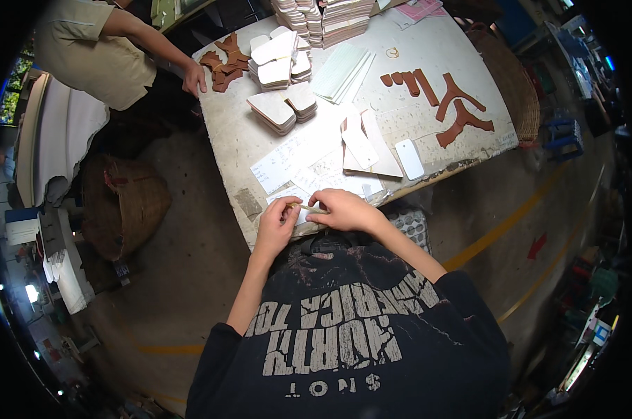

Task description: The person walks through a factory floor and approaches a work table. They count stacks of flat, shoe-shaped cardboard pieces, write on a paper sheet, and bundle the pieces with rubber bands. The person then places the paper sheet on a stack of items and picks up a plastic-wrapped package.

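At the table's near edge, my left hand [279, 218] and my right hand [342, 210] face each other with bent fingers. A thin yellowish strip [310, 208] runs between their fingertips, pinched at both ends; whether it is a band or a flat piece's edge I cannot make out. White paper lies beneath it. Just beyond are handwritten sheets [282, 167]. To their right, white rounded pieces [360, 143] rest on a larger pale panel [384, 155], with a white rounded rectangle [409, 160] beside it.
Stacks of cut pieces [274, 115] stand on the worn white table [463, 63]. Brown pieces [463, 124] lie at right, more [226, 66] at far left. Another person's hand [194, 78] touches the left edge. A wicker basket [138, 202] stands on the floor.
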The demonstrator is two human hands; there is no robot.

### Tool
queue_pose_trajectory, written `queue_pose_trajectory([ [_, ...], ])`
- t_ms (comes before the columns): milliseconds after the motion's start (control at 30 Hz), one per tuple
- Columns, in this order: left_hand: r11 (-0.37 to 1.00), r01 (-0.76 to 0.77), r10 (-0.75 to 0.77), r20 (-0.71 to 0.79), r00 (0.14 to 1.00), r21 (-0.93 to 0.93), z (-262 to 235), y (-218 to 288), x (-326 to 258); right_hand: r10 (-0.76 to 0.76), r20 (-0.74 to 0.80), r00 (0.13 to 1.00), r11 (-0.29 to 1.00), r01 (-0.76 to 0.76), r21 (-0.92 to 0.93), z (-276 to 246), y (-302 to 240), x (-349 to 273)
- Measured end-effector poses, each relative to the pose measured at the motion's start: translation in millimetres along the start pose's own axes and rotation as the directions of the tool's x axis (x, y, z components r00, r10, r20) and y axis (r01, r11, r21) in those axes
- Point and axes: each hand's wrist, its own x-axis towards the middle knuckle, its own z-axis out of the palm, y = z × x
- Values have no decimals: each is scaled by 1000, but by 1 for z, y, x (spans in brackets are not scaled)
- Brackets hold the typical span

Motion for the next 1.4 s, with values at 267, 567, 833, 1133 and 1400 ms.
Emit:
queue_pose_trajectory([
  [267, 982, 186, -187, -353, 917, -38, 3, -31, 18, 140, -347, 927, 903, -263, -339, 23, 12, 15],
  [567, 979, -21, 94, -355, 930, 203, -32, -6, 89, 45, -366, 930, 907, -191, -376, 28, 27, 18],
  [833, 761, -235, 439, -213, 873, 605, -67, 50, 242, -52, -336, 941, 873, -121, -472, 21, 24, 14],
  [1133, 643, -158, 305, -61, 950, 749, -72, 83, 339, 25, -435, 900, 978, -112, -176, -26, 12, 1],
  [1400, 615, -369, 357, 170, 918, 697, -91, 86, 359, 134, -645, 753, 981, -195, -23, -100, 4, 40],
])
